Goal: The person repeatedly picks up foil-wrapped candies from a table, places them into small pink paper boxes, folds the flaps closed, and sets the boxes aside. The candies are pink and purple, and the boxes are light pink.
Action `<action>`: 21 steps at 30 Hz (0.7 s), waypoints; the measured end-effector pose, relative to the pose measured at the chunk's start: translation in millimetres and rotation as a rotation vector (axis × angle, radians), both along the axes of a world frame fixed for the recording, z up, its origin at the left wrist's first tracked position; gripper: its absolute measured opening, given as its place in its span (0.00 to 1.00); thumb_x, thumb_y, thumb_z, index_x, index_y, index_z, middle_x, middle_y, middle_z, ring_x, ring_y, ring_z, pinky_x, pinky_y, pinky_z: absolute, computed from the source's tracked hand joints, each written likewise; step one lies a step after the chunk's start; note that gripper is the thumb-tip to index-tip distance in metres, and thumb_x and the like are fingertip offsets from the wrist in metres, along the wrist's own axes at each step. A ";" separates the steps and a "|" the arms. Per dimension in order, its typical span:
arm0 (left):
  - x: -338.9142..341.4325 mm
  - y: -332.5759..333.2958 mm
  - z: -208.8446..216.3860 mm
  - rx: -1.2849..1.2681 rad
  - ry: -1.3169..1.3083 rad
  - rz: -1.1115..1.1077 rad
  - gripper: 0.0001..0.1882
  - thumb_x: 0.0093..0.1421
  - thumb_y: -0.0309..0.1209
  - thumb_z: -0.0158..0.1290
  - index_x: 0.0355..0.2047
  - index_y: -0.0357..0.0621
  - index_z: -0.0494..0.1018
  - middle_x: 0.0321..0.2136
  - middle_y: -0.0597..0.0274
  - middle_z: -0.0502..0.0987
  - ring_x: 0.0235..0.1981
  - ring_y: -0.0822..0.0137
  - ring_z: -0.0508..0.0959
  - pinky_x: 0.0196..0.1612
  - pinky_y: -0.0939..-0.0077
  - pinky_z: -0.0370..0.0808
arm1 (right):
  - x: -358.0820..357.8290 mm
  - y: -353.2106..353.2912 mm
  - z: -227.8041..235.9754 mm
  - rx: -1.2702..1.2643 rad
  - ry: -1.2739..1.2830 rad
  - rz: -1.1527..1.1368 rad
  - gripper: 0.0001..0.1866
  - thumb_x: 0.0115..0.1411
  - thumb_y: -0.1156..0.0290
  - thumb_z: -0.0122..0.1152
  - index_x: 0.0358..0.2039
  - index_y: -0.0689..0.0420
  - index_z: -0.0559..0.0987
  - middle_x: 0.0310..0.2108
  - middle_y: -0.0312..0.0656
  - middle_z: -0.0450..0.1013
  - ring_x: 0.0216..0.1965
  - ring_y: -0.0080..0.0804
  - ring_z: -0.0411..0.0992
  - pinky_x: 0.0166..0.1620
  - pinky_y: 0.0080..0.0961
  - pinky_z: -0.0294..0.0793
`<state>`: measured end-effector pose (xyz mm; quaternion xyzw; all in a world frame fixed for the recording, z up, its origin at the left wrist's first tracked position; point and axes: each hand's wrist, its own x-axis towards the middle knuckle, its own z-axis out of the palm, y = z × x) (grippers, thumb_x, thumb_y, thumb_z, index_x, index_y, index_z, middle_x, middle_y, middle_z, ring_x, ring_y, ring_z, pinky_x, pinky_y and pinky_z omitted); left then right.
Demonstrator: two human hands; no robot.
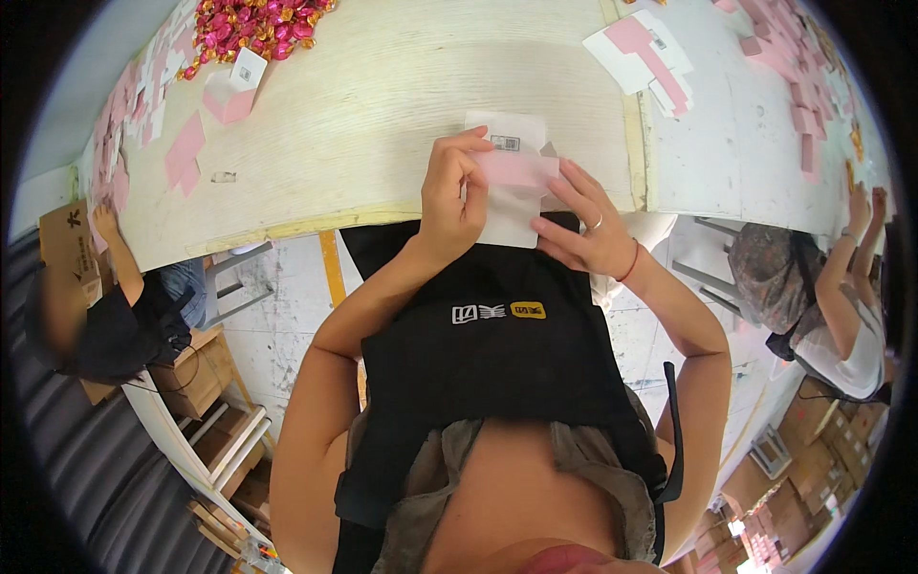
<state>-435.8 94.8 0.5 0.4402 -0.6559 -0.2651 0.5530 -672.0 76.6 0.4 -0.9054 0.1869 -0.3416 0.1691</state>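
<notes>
At the near edge of the table I hold a small pink-and-white folding carton (521, 170), its panels partly unfolded and a printed code on the white one. My left hand (454, 196) grips its left side with curled fingers. On the opposite side my right hand (595, 225), with a ring on one finger, has its fingertips on the pink panel and the thumb lower down by the white flap. The carton's underside is hidden.
Foil-wrapped candies (256, 29) lie heaped at the far left, beside an open carton (229, 96). Flat pink blanks (186, 153) lie nearer. Flat cartons (641, 57) rest at far right, before more pink boxes (803, 86). People work at left (124, 316) and right (841, 335).
</notes>
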 end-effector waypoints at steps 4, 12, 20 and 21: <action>-6.4 -1.2 -2.0 -0.021 0.082 0.138 0.09 0.57 0.12 0.45 0.28 0.40 0.64 0.43 0.50 0.73 0.52 0.51 0.76 0.39 0.74 0.70 | 7.3 -5.1 4.5 -0.029 0.077 -0.042 0.32 0.44 0.75 0.70 0.54 0.51 0.77 0.64 0.46 0.63 0.66 0.54 0.60 0.64 0.48 0.65; 21.0 7.3 22.4 0.044 -0.120 -0.087 0.08 0.56 0.13 0.46 0.29 0.41 0.68 0.55 0.44 0.69 0.65 0.45 0.64 0.58 0.62 0.68 | 14.1 -8.3 14.6 0.105 0.085 -0.094 0.34 0.42 0.77 0.70 0.54 0.61 0.76 0.60 0.42 0.67 0.59 0.50 0.67 0.57 0.39 0.71; 39.3 -0.1 12.7 0.123 -0.142 -0.195 0.09 0.55 0.12 0.52 0.24 0.41 0.69 0.60 0.50 0.68 0.68 0.46 0.61 0.62 0.61 0.67 | 13.6 -24.5 14.6 -0.019 0.053 -0.059 0.20 0.48 0.67 0.73 0.42 0.58 0.83 0.59 0.42 0.68 0.57 0.45 0.68 0.53 0.36 0.74; 39.4 -0.1 10.0 0.124 -0.133 -0.182 0.10 0.55 0.12 0.52 0.24 0.40 0.69 0.59 0.51 0.69 0.68 0.46 0.61 0.61 0.62 0.68 | 12.4 -24.3 20.8 -0.026 0.090 -0.048 0.19 0.48 0.67 0.73 0.42 0.57 0.83 0.59 0.42 0.68 0.57 0.45 0.68 0.52 0.36 0.74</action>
